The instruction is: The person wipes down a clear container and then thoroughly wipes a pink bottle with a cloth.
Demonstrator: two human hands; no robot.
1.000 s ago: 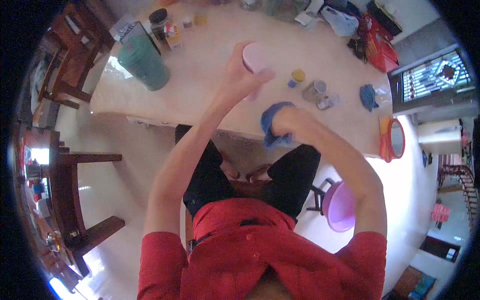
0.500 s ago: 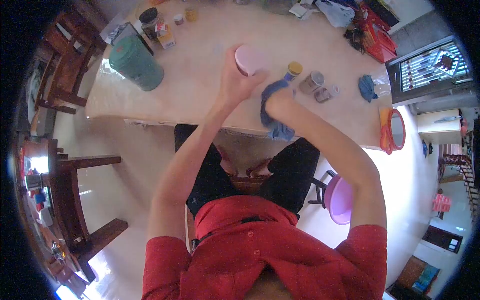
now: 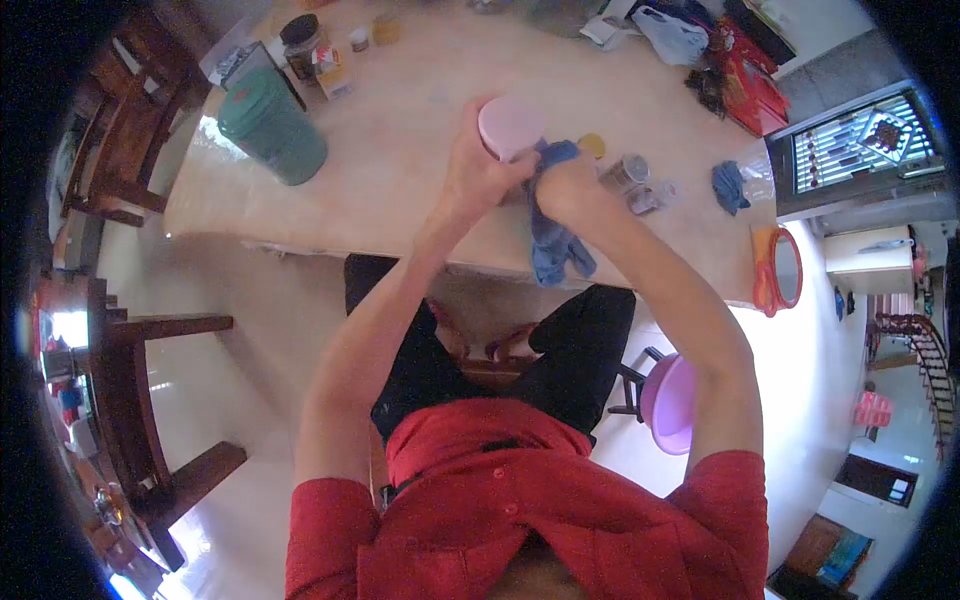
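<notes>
My left hand [image 3: 480,170] is wrapped round a container with a round pink lid [image 3: 511,128]; the body below the lid is mostly hidden by my fingers. In my right hand [image 3: 570,188] is a blue cloth [image 3: 556,245], bunched against the container's right side, its loose end hanging near the table edge. Just beyond the right hand stands a jar with a yellow lid [image 3: 592,145], partly hidden. To its right are a clear jar with a grey lid [image 3: 628,172] and a smaller clear jar [image 3: 645,199].
A green lidded canister [image 3: 275,128] stands on the table [image 3: 400,210] at left, with a dark-lidded jar [image 3: 301,45] behind. Another blue cloth [image 3: 731,187] lies at right, near an orange-framed mirror [image 3: 783,268]. A pink basin [image 3: 668,405] is below the table.
My right hand has brought the blue cloth up and against the pink-lidded container. My left hand has shifted slightly right with the container.
</notes>
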